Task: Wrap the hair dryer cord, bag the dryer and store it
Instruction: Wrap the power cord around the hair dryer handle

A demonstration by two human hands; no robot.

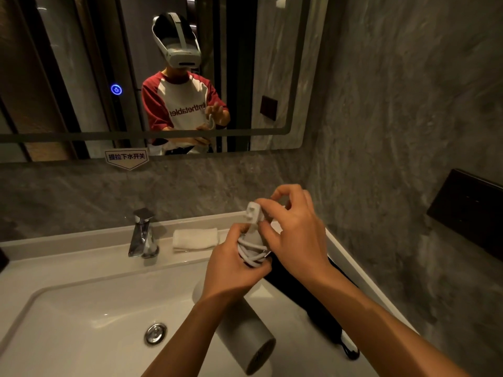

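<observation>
A white hair dryer [245, 338] hangs over the sink, barrel down and toward me, handle pointing up. My left hand [231, 265] grips the handle, around which the white cord [251, 253] is coiled in several loops. My right hand [294, 235] pinches the cord just behind the white plug [253, 212], which sticks up above the handle. A black drawstring bag [324, 311] lies flat on the counter at the right, partly hidden under my right forearm.
White sink basin [68, 308] with a metal drain [155, 333] lies below. A chrome faucet [143, 235] and a folded white towel [194, 239] stand at the back. A mirror [81, 77] hangs above; a dark wall panel [468, 210] is at the right.
</observation>
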